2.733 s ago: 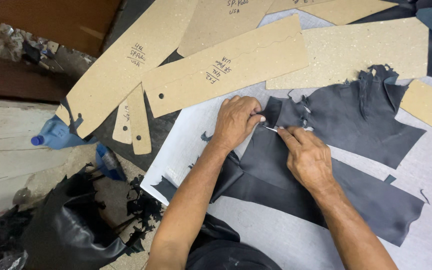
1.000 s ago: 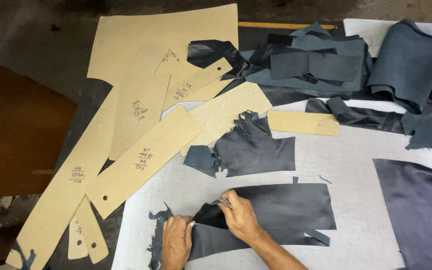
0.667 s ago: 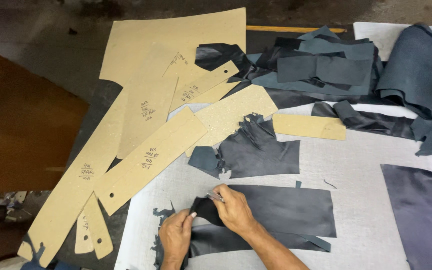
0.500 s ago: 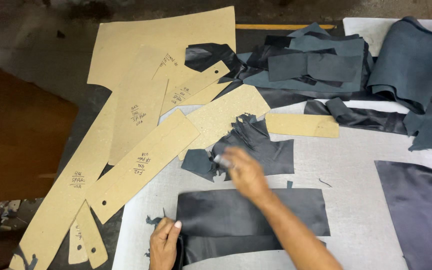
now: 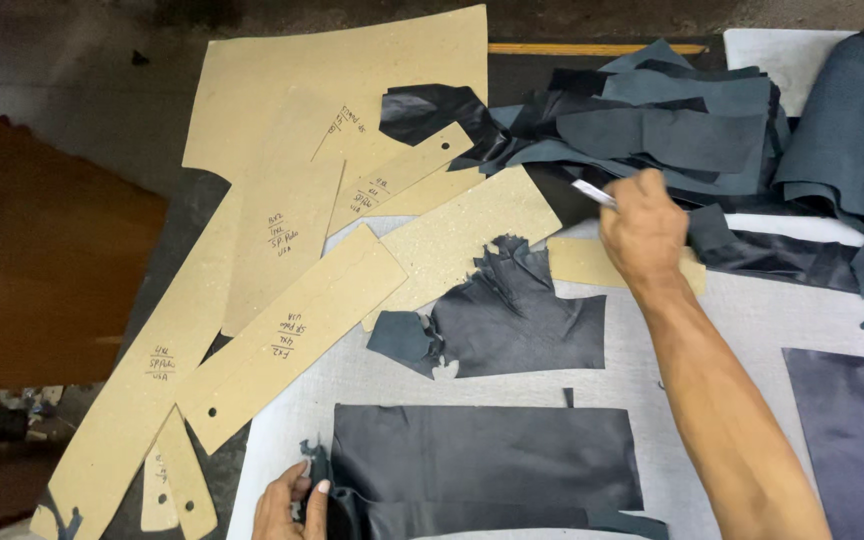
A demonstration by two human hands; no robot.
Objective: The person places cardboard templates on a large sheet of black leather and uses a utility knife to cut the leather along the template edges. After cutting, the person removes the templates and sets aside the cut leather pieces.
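My right hand (image 5: 644,232) is stretched out over the far part of the table and grips a small silver blade (image 5: 593,193). It hovers above a short tan cardboard strip (image 5: 577,262), near the pile of dark leather pieces (image 5: 652,130). My left hand (image 5: 290,503) rests at the near edge and pinches the left end of a dark rectangular leather piece (image 5: 487,457). A ragged dark leather scrap (image 5: 512,320) lies between the two hands on the grey cutting mat (image 5: 742,320).
Several tan cardboard patterns (image 5: 292,330) fan out on the left, with a large sheet (image 5: 342,90) behind them. A big blue-grey hide (image 5: 852,130) lies at the far right and a dark leather sheet (image 5: 852,430) at the right edge. A brown surface (image 5: 32,290) lies to the left.
My right hand left the rectangular leather piece and reached away toward the far pile, still holding the blade. My left hand stayed on the piece's left end. The piece now lies flat.
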